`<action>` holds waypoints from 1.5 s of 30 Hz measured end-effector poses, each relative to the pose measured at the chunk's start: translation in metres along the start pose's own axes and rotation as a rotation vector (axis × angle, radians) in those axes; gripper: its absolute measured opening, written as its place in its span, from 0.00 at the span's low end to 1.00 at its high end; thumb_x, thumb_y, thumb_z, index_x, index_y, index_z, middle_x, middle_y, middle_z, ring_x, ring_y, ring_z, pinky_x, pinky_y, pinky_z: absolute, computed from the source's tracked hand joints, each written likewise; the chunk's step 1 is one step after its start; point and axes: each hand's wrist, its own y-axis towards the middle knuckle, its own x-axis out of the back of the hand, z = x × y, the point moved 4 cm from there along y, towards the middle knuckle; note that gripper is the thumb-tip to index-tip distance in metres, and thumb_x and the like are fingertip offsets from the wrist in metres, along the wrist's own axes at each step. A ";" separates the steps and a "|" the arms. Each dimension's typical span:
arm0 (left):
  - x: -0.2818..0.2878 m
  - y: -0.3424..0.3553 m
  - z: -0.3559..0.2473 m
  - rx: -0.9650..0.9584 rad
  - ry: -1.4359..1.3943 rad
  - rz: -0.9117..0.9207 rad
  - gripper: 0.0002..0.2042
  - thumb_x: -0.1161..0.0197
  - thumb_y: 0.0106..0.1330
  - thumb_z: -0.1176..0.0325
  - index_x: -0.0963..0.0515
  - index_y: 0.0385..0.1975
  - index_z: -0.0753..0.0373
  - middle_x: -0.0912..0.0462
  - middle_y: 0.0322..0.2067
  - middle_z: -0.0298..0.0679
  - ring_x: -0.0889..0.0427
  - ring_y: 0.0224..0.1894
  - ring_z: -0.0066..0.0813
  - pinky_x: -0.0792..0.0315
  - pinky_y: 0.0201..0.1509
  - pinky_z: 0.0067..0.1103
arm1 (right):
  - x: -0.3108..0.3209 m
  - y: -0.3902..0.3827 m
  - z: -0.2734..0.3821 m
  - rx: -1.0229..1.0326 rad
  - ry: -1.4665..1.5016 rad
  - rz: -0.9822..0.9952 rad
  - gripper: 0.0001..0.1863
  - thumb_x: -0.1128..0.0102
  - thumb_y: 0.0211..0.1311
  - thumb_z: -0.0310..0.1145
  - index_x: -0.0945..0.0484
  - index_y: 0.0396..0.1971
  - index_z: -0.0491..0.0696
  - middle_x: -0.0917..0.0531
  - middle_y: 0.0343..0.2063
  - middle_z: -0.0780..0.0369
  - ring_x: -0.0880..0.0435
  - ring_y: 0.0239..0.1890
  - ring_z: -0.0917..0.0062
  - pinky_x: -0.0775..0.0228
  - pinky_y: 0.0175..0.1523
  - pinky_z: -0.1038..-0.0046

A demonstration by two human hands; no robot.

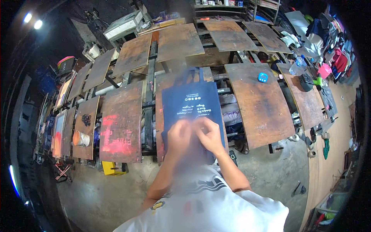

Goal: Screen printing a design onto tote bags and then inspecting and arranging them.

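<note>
A navy blue fabric bag [193, 101] with white print and two handles lies flat on a worn wooden board in front of me, its handles pointing away. Over its near part, my left hand [179, 136] and my right hand [208, 136] are close together, fingertips almost meeting. The fingers of my right hand curl in toward the thumb, as in a pinch. Those of my left hand look curled too, though a blurred smear down the middle of the view softens them. Whatever they may hold between them is hidden.
Two rows of wooden boards sit on metal frames, with gaps between. A blue timer [262, 77] lies on the board to the right; beyond it are a plastic bottle [298, 65] and a black-and-green tool [307, 82]. An orange-white bucket [81, 138] stands left. A yellow box [114, 168] is below.
</note>
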 end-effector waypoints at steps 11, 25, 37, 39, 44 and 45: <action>0.010 0.012 -0.023 -0.280 0.143 0.008 0.05 0.37 0.63 0.76 0.19 0.37 0.65 0.15 0.29 0.40 0.16 0.32 0.30 0.24 0.37 0.23 | 0.003 -0.003 -0.012 -0.145 0.233 0.032 0.05 0.37 0.61 0.21 0.20 0.36 0.38 0.17 0.34 0.63 0.20 0.37 0.84 0.26 0.44 0.79; 0.010 0.011 -0.024 -0.450 0.229 -0.033 0.05 0.33 0.57 0.79 0.20 0.32 0.65 0.15 0.29 0.41 0.16 0.31 0.37 0.25 0.36 0.27 | 0.001 0.000 -0.004 -0.102 0.209 0.003 0.03 0.38 0.61 0.20 0.20 0.35 0.37 0.17 0.33 0.62 0.19 0.37 0.84 0.25 0.43 0.80; 0.008 0.014 -0.021 -0.466 0.247 0.038 0.04 0.33 0.56 0.78 0.19 0.30 0.63 0.15 0.29 0.40 0.16 0.30 0.37 0.25 0.36 0.27 | 0.006 0.000 -0.009 -0.124 0.223 0.053 0.05 0.39 0.65 0.24 0.19 0.36 0.37 0.17 0.33 0.64 0.21 0.36 0.86 0.28 0.42 0.82; 0.007 0.014 -0.019 -0.476 0.235 0.054 0.04 0.33 0.56 0.78 0.19 0.30 0.63 0.15 0.28 0.40 0.16 0.30 0.37 0.25 0.35 0.27 | 0.006 -0.001 -0.018 -0.192 0.276 0.064 0.06 0.39 0.66 0.25 0.19 0.36 0.38 0.17 0.33 0.65 0.21 0.37 0.86 0.28 0.42 0.82; 0.007 0.014 -0.022 -0.485 0.236 0.111 0.05 0.33 0.55 0.79 0.19 0.30 0.62 0.15 0.28 0.39 0.17 0.29 0.37 0.26 0.34 0.27 | 0.006 -0.002 -0.032 -0.380 0.386 0.128 0.06 0.40 0.67 0.27 0.18 0.36 0.39 0.17 0.34 0.67 0.21 0.37 0.88 0.30 0.42 0.84; 0.007 0.014 -0.023 -0.491 0.233 0.111 0.06 0.33 0.54 0.79 0.19 0.30 0.62 0.15 0.28 0.39 0.17 0.29 0.37 0.26 0.34 0.27 | 0.004 -0.003 -0.034 -0.393 0.466 0.129 0.06 0.40 0.67 0.27 0.18 0.36 0.40 0.16 0.34 0.67 0.21 0.37 0.87 0.30 0.42 0.84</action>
